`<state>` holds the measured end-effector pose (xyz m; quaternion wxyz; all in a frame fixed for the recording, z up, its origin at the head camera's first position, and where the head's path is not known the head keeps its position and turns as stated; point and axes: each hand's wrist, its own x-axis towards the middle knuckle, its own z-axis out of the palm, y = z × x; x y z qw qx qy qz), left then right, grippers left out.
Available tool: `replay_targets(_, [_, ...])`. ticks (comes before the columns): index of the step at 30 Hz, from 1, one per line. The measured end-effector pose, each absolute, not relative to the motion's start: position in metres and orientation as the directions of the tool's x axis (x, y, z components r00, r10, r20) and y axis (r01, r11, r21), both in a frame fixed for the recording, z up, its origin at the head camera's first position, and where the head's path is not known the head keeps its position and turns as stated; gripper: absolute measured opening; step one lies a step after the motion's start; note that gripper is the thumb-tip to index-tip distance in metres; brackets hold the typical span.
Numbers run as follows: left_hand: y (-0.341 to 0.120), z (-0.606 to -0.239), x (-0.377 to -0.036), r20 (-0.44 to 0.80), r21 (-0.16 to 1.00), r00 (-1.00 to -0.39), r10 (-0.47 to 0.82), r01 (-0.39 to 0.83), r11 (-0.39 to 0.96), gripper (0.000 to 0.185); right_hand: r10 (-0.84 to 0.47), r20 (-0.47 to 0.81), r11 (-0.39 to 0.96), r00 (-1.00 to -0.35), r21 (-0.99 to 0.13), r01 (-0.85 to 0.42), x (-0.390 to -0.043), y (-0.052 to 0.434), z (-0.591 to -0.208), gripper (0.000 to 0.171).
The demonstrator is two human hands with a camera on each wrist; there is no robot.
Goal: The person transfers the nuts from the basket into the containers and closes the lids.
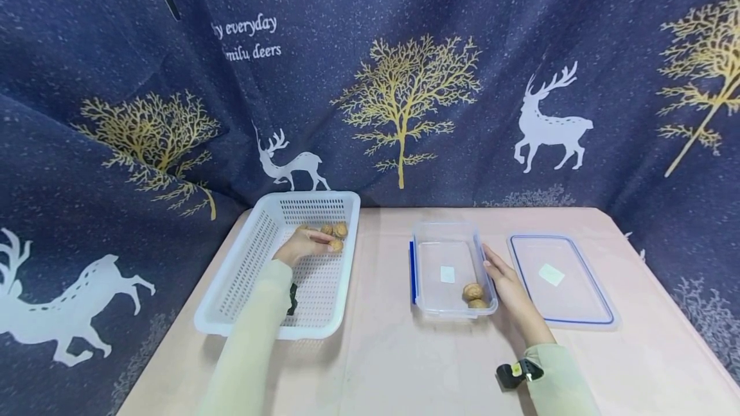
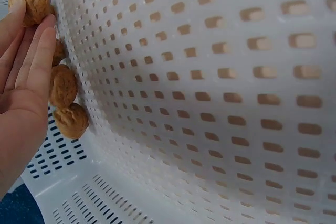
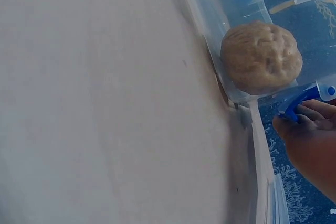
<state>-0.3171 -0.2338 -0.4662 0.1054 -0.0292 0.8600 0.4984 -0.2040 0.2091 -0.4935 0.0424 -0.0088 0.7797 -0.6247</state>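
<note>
Over the white perforated basket, my left hand pinches a walnut between thumb and fingertips. Just beyond it, several more walnuts lie along the basket's side wall. A clear plastic container with blue clips stands without its lid on the table's right half. Two walnuts sit in its near right corner. My right hand holds the container's right side, its fingers and thumb at a blue clip in the right wrist view. Part of that hand is cut off there.
A clear lid with a blue seal lies flat to the right of the container. The pale pink table runs back to a dark blue printed cloth. A black wrist strap is on the right forearm.
</note>
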Motion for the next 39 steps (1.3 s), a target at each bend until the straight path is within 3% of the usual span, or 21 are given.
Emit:
replay_targets(23, [-0.243,-0.438,-0.311,-0.123,0.939,-0.989,0.078,-0.09,0.33,0.04,-0.062,-0.066,0.219,-0.996,-0.974,0.051,-0.204,0.209,-0.494,0.053])
replay_targets(29, [-0.236,-0.429,-0.313,-0.146,0.952,-0.988,0.051,-0.126,0.28,0.041,-0.065,-0.067,0.212,-0.996,-0.976,0.052,-0.203,0.209,-0.493,0.054])
replay_targets(39, [-0.213,-0.404,-0.318,-0.129,0.945,-0.991,0.047,-0.108,0.31,0.041,-0.064,-0.066,0.206,-0.996,-0.977,0.052,-0.204,0.209,-0.494,0.054])
